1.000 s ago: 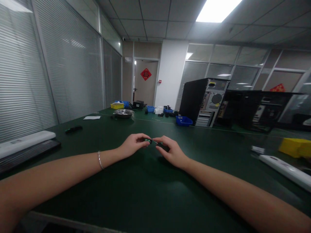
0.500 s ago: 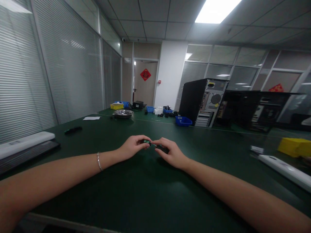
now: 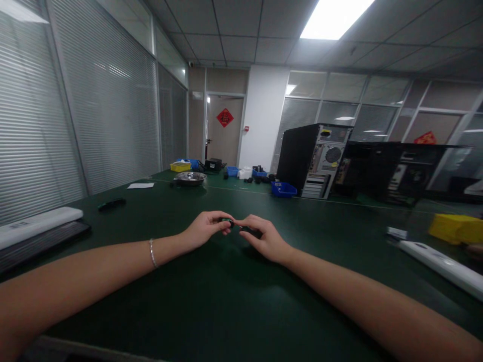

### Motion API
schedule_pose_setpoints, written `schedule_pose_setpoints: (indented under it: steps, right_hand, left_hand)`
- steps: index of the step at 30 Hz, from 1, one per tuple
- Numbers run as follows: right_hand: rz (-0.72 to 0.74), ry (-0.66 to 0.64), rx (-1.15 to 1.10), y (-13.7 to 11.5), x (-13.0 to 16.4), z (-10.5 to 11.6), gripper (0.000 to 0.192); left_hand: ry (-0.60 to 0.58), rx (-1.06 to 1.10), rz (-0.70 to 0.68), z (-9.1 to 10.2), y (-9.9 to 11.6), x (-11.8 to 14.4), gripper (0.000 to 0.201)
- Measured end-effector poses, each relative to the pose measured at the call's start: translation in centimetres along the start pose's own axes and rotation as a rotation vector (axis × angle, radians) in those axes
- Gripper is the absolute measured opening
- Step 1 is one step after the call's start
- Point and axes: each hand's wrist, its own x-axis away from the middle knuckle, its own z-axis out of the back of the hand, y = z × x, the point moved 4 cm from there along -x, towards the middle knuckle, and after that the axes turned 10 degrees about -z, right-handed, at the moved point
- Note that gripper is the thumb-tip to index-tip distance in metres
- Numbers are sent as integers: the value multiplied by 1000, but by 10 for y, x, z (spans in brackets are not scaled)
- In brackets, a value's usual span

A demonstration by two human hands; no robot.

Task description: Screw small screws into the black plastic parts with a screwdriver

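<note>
Above the middle of the green table (image 3: 211,301), my left hand (image 3: 206,229) pinches a small dark part with a green circuit-board face (image 3: 228,221) between thumb and fingers. Facing it, my right hand (image 3: 268,237) is closed round the dark handle of a small screwdriver (image 3: 252,232). The screwdriver's thin tip points left at the part; whether it touches is too small to tell. My right index finger reaches to the part's edge, close to my left fingertips. Fingers cover much of both things.
A dark slim object (image 3: 112,204) and white paper (image 3: 141,186) lie left. Further back stand a metal bowl (image 3: 189,178), a blue bin (image 3: 284,189) and a computer tower (image 3: 302,158). White-and-black devices flank me, one left (image 3: 41,226), one right (image 3: 441,264), near a yellow block (image 3: 456,229).
The part in my left hand has turned slightly, so less of its green face shows. My right fingers have shifted a little, and less of the screwdriver's shaft is visible.
</note>
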Motion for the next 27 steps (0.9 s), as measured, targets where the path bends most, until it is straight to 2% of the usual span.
schedule_pose_setpoints:
  steps: [6,12,18,23,27]
  right_hand:
    - [-22,-57,-33,1,1,1,30]
    - [-19,-71,-59,2,2,0,31]
    - [-19,-64,-32,-1,1,-1,32]
    - [1,-65,13,-4,1,-1,33]
    - [-12,-35,44,-3,2,0,32]
  left_hand:
    - [-21,-37,41,-2,1,1,29]
    - [-47,21,56,-4,-2,2,29]
    - [-22,40,55,-6,-1,2,28]
    - [-11,-69,76,-5,1,2,30]
    - [48,-62,11,-2,2,-1,25]
